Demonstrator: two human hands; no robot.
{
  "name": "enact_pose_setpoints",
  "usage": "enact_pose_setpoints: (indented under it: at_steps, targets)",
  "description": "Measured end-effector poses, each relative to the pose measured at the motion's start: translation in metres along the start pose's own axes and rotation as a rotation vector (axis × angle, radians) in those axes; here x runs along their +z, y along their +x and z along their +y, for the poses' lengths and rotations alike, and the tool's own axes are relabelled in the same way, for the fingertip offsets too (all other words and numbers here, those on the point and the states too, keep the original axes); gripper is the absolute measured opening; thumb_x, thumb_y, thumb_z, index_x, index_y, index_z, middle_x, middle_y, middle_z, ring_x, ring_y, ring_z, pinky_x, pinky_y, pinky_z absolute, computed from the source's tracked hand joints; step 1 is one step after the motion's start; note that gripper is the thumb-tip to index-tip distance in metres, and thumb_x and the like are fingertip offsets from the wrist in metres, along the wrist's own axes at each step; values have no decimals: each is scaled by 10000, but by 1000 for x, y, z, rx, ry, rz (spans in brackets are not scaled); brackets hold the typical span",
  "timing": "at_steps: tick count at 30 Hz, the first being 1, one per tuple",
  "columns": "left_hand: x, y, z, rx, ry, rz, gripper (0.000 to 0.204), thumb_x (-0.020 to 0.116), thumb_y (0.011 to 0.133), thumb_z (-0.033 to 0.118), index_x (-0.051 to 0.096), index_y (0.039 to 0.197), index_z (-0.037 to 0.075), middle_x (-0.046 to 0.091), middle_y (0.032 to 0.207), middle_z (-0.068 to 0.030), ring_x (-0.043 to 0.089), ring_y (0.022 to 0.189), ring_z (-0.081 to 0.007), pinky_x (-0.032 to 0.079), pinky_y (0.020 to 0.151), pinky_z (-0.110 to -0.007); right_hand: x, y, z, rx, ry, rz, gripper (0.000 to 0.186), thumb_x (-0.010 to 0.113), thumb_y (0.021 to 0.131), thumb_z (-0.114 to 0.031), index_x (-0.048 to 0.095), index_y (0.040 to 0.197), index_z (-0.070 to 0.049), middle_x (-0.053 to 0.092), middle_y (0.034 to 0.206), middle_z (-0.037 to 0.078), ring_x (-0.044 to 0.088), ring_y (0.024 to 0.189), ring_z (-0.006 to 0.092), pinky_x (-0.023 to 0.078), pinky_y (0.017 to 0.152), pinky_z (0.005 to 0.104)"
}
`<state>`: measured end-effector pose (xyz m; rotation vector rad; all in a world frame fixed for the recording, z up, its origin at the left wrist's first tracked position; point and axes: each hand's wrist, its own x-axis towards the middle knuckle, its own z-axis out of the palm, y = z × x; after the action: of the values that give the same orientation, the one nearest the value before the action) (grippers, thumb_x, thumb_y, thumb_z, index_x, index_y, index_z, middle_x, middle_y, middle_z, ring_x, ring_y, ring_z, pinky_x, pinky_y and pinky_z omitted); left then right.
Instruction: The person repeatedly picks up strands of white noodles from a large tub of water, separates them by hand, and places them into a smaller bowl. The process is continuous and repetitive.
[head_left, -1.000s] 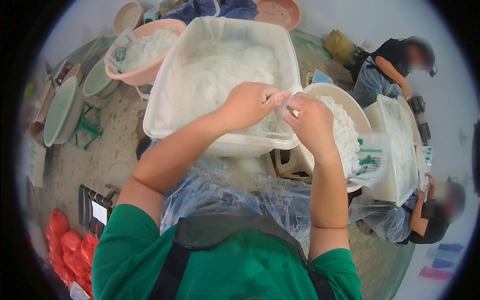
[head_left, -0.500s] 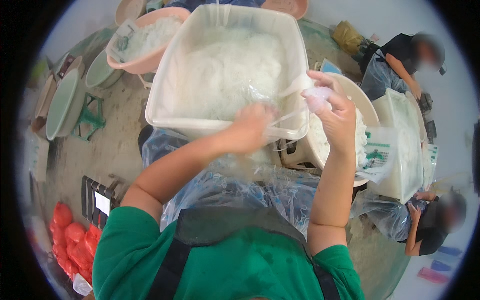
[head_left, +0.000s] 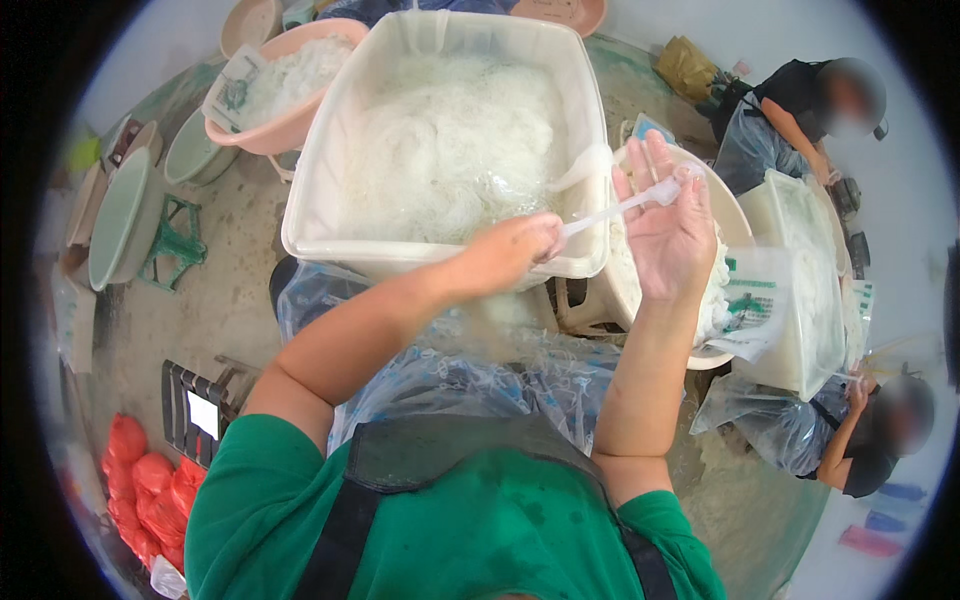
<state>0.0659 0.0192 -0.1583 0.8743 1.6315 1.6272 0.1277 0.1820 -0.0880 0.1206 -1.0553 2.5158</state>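
Note:
A thin, wet white strand [head_left: 612,212] stretches between my two hands, just past the near right corner of a large white tub [head_left: 300,215]. My left hand [head_left: 512,248] is closed on its lower end, above the tub's near rim. Palm up, my right hand [head_left: 668,235] has the upper end, a small translucent clump, between thumb and forefinger, with the other fingers spread. Inside the tub lies a mass of tangled whitish strands [head_left: 455,150] in cloudy liquid. Below my right hand is a round cream basin [head_left: 735,215] with thick white material in it.
A pink basin [head_left: 290,135] of white strands stands beyond the tub's left side. Green basins [head_left: 125,215], a green stool [head_left: 175,240] and red bags [head_left: 150,490] lie to the left. Two people [head_left: 785,110] work at the right beside another white tub [head_left: 800,375].
My left hand has pulled a little downward and now grips the strand, drawn straight. My right hand has turned palm up and its fingers have spread from around the clump.

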Motion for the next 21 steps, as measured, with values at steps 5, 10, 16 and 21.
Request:
enact_pose_setpoints:
  at_steps: [5, 10, 16, 21]
  targets:
    - [-10, 9, -17, -35, -68, 418, 172, 377, 880, 186, 471, 779, 83, 373, 655, 26, 316, 577, -93, 314, 559, -242, -1, 4, -4, 260, 444, -610, 171, 384, 959, -214, 496, 973, -85, 604, 970, 135, 609, 915, 242, 468, 651, 274]
    - [-14, 15, 4, 59, -171, 399, 280, 398, 910, 283, 526, 886, 35, 509, 775, -32, 475, 719, -149, 410, 677, -292, 34, -16, -6, -61, -320, -142, 168, 411, 951, -204, 505, 1004, -75, 626, 950, 141, 557, 1058, 287, 417, 853, 318]
    - [33, 3, 63, 198, -449, 162, 461, 441, 921, 442, 491, 1133, 35, 502, 896, 9, 412, 687, -77, 374, 617, -224, 23, -14, 11, -272, -1037, -136, 183, 493, 910, -181, 584, 941, -25, 446, 1307, 203, 385, 1244, 289, 308, 994, 376]
    - [20, -3, 67, 4, -587, 62, 363, 537, 892, 359, 508, 1098, 62, 481, 819, 45, 346, 608, -19, 292, 521, -174, 19, -15, 6, -223, -846, -46, 191, 528, 890, -178, 608, 915, -6, 490, 1234, 154, 454, 1126, 211, 329, 963, 353]
